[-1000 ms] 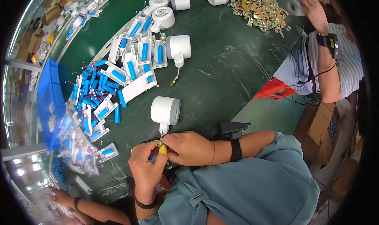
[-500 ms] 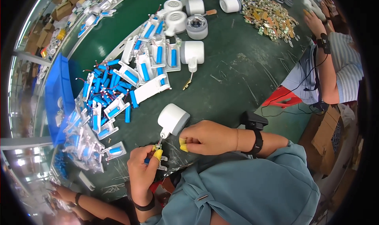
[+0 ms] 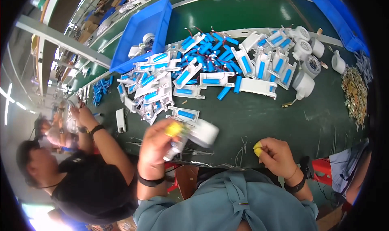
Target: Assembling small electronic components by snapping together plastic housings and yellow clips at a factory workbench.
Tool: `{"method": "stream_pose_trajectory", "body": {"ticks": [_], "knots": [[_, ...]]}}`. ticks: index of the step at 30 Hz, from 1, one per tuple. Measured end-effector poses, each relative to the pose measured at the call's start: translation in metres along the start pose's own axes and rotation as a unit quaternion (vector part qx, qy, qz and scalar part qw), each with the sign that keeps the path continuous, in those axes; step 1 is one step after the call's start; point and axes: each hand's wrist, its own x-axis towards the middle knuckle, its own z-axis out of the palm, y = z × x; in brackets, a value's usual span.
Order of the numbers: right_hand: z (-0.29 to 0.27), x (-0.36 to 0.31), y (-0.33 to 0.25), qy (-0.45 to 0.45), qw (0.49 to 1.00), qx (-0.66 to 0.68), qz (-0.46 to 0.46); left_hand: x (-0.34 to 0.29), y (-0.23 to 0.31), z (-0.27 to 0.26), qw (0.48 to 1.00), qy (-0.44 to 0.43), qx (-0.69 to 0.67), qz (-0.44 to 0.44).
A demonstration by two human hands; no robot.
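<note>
My left hand [image 3: 156,140], with yellow finger covers on thumb and finger, is closed on a white fan head [image 3: 204,133]. The fan head is smeared by motion and tilts to the right above the table's near edge. A white handle shell [image 3: 175,149] hangs below the same fingers; how the two parts join is blurred. Well to the right, my right hand [image 3: 278,156] is held over the table edge with yellow-covered fingertips pinched together. Anything between those fingertips is too small to make out. Just beyond my left hand lies a handle shell with a blue battery [image 3: 186,114].
Blue batteries [image 3: 208,55] and white shells [image 3: 184,75] heap across the table. More fan heads [image 3: 304,84] stand at the right, beside a pile of small circuit boards [image 3: 353,95]. A blue bin [image 3: 162,26] stands behind. A co-worker [image 3: 89,174] sits close on my left.
My view has swung left. My left hand has raised the fan head and shell off the table, while my right hand has moved away from them to the right.
</note>
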Motion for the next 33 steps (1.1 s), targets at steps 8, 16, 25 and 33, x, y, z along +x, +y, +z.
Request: {"method": "stream_pose_trajectory", "body": {"ticks": [8, 16, 25, 33], "knots": [[0.004, -0.001, 0.006, 0.024, 1.0, -0.002, 0.003, 0.018, 0.104, -0.17, 0.94, 0.257, 0.089, 0.208], [0.006, 0.0, 0.005, 0.03, 1.0, -0.002, 0.009, 0.04, 0.111, -0.278, 0.931, 0.278, 0.129, 0.2], [0.003, -0.004, 0.007, 0.034, 0.999, -0.027, -0.012, 0.067, 0.023, -0.307, 0.792, 0.397, 0.464, 0.01], [-0.016, -0.002, 0.014, 0.176, 0.952, 0.221, 0.119, 0.005, -0.013, -0.242, 0.719, 0.385, 0.562, 0.138]]}}
